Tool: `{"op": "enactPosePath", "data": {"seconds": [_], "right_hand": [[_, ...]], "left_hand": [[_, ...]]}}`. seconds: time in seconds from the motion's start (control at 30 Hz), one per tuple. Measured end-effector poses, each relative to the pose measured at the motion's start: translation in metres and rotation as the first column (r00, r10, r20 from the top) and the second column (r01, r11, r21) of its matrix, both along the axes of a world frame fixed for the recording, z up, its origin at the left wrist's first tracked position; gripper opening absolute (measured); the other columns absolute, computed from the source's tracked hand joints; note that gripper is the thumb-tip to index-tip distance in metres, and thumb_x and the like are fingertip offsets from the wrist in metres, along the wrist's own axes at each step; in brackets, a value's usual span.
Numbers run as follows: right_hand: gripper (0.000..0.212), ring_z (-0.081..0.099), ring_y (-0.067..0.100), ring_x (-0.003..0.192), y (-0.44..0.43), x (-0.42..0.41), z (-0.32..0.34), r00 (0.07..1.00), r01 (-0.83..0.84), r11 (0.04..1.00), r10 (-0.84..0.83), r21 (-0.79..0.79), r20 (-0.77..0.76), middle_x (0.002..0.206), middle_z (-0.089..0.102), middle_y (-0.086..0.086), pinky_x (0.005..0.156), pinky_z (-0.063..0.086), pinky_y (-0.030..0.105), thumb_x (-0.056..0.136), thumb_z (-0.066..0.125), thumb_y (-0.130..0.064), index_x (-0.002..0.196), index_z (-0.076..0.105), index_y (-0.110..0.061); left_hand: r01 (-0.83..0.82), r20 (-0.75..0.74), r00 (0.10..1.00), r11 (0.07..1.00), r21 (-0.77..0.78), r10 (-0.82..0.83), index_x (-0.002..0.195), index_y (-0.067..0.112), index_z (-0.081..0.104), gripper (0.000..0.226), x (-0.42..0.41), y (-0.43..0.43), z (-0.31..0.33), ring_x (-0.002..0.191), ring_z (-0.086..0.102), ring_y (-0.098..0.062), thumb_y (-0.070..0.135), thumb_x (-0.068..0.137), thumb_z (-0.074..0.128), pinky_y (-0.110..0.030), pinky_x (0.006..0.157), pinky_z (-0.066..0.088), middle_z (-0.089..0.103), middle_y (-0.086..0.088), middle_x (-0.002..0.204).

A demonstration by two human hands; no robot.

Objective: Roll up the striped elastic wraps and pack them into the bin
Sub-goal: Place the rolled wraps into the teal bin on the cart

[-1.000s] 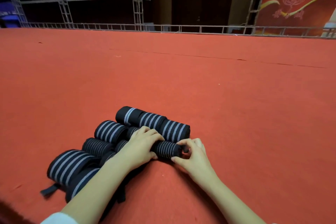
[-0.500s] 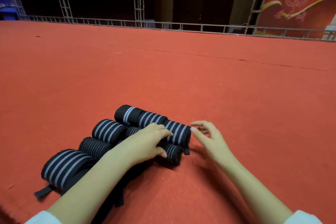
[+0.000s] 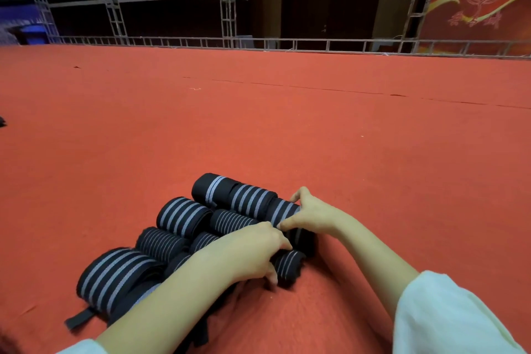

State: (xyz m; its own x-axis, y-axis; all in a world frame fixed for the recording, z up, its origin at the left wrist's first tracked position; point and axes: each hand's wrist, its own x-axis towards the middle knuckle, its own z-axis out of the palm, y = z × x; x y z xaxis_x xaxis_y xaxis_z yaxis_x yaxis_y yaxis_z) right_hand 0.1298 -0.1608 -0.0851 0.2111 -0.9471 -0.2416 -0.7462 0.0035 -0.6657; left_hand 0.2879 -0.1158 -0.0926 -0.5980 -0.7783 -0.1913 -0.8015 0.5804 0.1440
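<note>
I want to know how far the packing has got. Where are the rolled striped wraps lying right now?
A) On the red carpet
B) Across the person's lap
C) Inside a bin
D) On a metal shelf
A: the rolled striped wraps lie side by side in rows directly on the red carpet, with bare carpet beyond them on the far side.

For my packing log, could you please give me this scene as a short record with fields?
Surface: red carpet
Wraps: black, grey-striped rolls lying in rows, touching
Left hand: curled over near roll
Right hand: thumb and forefinger pinch end roll of far row
Loose: strap end sticking out at near left
Bin: not in view
Background: metal truss, red banner
</note>
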Motion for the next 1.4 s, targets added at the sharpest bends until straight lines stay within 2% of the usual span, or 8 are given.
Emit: {"op": "enactPosePath", "data": {"seconds": [0.13, 0.27, 0.47, 0.7, 0.87, 1.03, 1.23, 1.4], "right_hand": [[0.071, 0.05, 0.016, 0.092, -0.002, 0.001, 0.002, 1.0, 0.016, 0.998, -0.016, 0.061, 0.001, 0.11, 0.05, 0.004, 0.072, 0.044, 0.028, 0.071, 0.08, -0.031, 0.121, 0.034, -0.008], [0.041, 0.059, 0.015, 0.072, 0.009, -0.018, -0.005, 0.979, 0.044, 0.992, -0.066, 0.121, 0.191, 0.081, 0.062, 0.002, 0.072, 0.052, 0.034, 0.062, 0.086, -0.025, 0.089, 0.06, -0.009], [0.07, 0.059, 0.01, 0.078, 0.052, -0.049, -0.01, 0.829, 0.263, 0.965, -0.217, -0.016, 0.516, 0.091, 0.061, 0.0, 0.068, 0.047, 0.023, 0.045, 0.083, -0.022, 0.104, 0.047, -0.011], [0.083, 0.064, 0.007, 0.099, 0.104, -0.097, -0.019, 0.691, 0.411, 0.9, -0.207, -0.141, 0.692, 0.112, 0.065, -0.004, 0.087, 0.048, 0.022, 0.043, 0.085, -0.018, 0.116, 0.047, -0.022], [0.069, 0.067, 0.012, 0.097, 0.135, -0.122, -0.02, 0.68, 0.462, 0.861, -0.19, -0.212, 0.708, 0.104, 0.07, 0.0, 0.086, 0.051, 0.029, 0.046, 0.086, -0.014, 0.109, 0.057, -0.018], [0.061, 0.064, 0.002, 0.079, 0.156, -0.127, -0.038, 0.746, 0.446, 0.863, -0.211, -0.239, 0.632, 0.089, 0.068, -0.004, 0.074, 0.049, 0.016, 0.045, 0.084, -0.015, 0.097, 0.052, -0.018], [0.06, 0.054, 0.021, 0.114, 0.151, -0.137, -0.048, 0.836, 0.326, 0.924, -0.183, -0.199, 0.516, 0.113, 0.062, -0.001, 0.097, 0.046, 0.041, 0.048, 0.081, -0.037, 0.094, 0.047, -0.055], [0.06, 0.063, 0.007, 0.094, 0.154, -0.14, -0.039, 0.827, 0.295, 0.938, -0.156, -0.181, 0.54, 0.101, 0.068, -0.002, 0.085, 0.05, 0.025, 0.052, 0.078, -0.022, 0.104, 0.05, -0.022]], "left_hand": [[0.027, 0.051, 0.998, 0.996, -0.087, -0.022, 0.133, 0.019, 0.05, 0.064, -0.006, 0.007, 0.0, 0.115, 0.044, -0.02, 0.025, 0.075, 0.078, -0.037, 0.098, 0.042, 0.051, -0.002, 0.126], [0.073, 0.055, 0.996, 0.981, -0.182, -0.064, 0.127, 0.019, 0.053, 0.046, -0.006, 0.02, -0.004, 0.106, 0.04, -0.021, 0.017, 0.082, 0.064, -0.037, 0.097, 0.042, 0.044, 0.004, 0.126], [-0.04, 0.015, 0.999, 0.972, -0.229, 0.045, 0.117, 0.017, 0.053, 0.038, -0.009, 0.033, 0.003, 0.106, 0.04, -0.02, 0.023, 0.081, 0.061, -0.036, 0.088, 0.046, 0.047, 0.003, 0.115], [-0.301, -0.427, 0.873, 0.949, -0.095, 0.234, 0.102, 0.022, 0.053, 0.035, -0.028, 0.054, 0.015, 0.094, 0.056, -0.014, 0.035, 0.074, 0.069, -0.033, 0.08, 0.048, 0.062, 0.008, 0.098], [-0.269, -0.618, 0.743, 0.96, 0.075, 0.257, 0.104, 0.036, 0.05, 0.042, -0.059, 0.073, 0.01, 0.09, 0.057, -0.006, 0.038, 0.069, 0.074, -0.03, 0.085, 0.048, 0.06, 0.014, 0.101], [-0.248, -0.655, 0.717, 0.965, 0.081, 0.239, 0.096, 0.037, 0.052, 0.043, -0.084, 0.08, -0.008, 0.091, 0.056, -0.005, 0.054, 0.059, 0.065, -0.033, 0.086, 0.047, 0.061, 0.016, 0.099], [-0.196, -0.621, 0.756, 0.977, 0.089, 0.208, 0.109, 0.039, 0.057, 0.047, -0.085, 0.077, -0.007, 0.092, 0.055, 0.002, 0.036, 0.069, 0.08, -0.021, 0.084, 0.043, 0.062, 0.022, 0.106], [-0.115, -0.589, 0.793, 0.987, 0.109, 0.157, 0.114, 0.044, 0.054, 0.051, -0.081, 0.074, -0.005, 0.087, 0.052, 0.008, 0.026, 0.073, 0.078, -0.007, 0.074, 0.038, 0.06, 0.027, 0.107]]}}
